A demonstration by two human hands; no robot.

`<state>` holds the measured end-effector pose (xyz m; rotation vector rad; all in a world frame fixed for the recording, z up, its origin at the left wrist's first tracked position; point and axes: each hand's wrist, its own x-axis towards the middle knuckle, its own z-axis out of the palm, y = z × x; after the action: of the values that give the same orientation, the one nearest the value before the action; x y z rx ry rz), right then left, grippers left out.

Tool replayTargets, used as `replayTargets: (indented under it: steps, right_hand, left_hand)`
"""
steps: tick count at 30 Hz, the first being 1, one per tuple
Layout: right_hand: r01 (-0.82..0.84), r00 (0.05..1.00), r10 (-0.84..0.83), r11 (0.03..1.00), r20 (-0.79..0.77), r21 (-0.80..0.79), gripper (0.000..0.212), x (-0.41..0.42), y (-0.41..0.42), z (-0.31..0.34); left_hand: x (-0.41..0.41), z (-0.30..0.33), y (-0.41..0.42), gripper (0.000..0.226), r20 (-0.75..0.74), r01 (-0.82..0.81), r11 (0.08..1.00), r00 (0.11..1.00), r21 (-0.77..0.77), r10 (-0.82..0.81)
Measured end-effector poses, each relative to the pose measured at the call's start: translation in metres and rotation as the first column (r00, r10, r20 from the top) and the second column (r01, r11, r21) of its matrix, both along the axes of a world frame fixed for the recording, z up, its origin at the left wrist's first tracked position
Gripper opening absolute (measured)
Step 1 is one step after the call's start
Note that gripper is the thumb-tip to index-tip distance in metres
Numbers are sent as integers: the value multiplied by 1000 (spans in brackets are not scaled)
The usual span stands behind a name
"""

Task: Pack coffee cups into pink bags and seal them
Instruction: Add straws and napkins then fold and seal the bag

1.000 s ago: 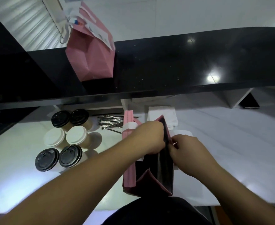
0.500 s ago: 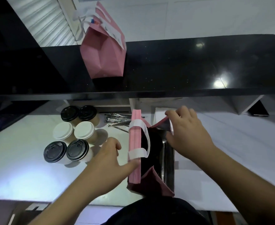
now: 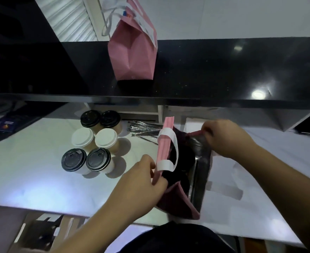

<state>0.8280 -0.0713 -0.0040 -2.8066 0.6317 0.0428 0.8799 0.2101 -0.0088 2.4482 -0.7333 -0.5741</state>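
The person stands at a white counter [image 3: 31, 179] with a pink paper bag [image 3: 179, 203] upright in front of them, its mouth being pulled open. The left hand [image 3: 143, 178] pinches the bag's left wall near its white handle [image 3: 167, 152], thumb and fingers curled onto the pink edge. The right hand [image 3: 227, 137] grips the far right corner of the rim, fingers curled over it. The two hands draw apart, so the opening is a long dark slot running away from the person, its long axis pointing toward the black shelf [image 3: 223, 70]. The inside of the bag is too dark to tell what, if anything, it holds.

Six lidded coffee cups [image 3: 93, 141] stand in a tight cluster on the counter to the left of the bag, well apart from its mouth: two black lids at the back, two white in the middle, two black in front. The left hand is much the nearer to them; the front black-lidded cup [image 3: 98, 159] sits just beyond its knuckles. A likely next move is for the left hand to let go and reach left for a cup while the right keeps the mouth open.

A bundle of foil-wrapped sticks [image 3: 145, 127] lies behind the bag. A second pink bag [image 3: 132, 57], its top folded over, stands on the black shelf.
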Motion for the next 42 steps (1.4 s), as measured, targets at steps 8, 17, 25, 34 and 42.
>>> replayTargets:
  steps: [8,17,25,34,42]
  right_hand:
    - [182,978,-192,976,81,117,21,-44,2,-11]
    - [263,955,-295,877,19,403,21,-89,61,-8]
    - [388,912,-391,724,-123,570,24,-96,5,-12]
    - [339,939,-330,835,-98,434,16,14,-78,-87]
    - [45,979,8,966,-202,253,40,78,-92,-147]
  left_hand:
    - [74,1,-14,14,177,-43,993,982,-112,62]
    - [134,-8,-56,11,41,97,970,995,-225,-90]
    - [133,-14,-59,25,-80,209,934,967,-289,-241]
    - [128,-22,-59,25,-195,171,916,947,-364,-254]
    - [137,-24,-56,16,-181,183,923,950,-340,-255]
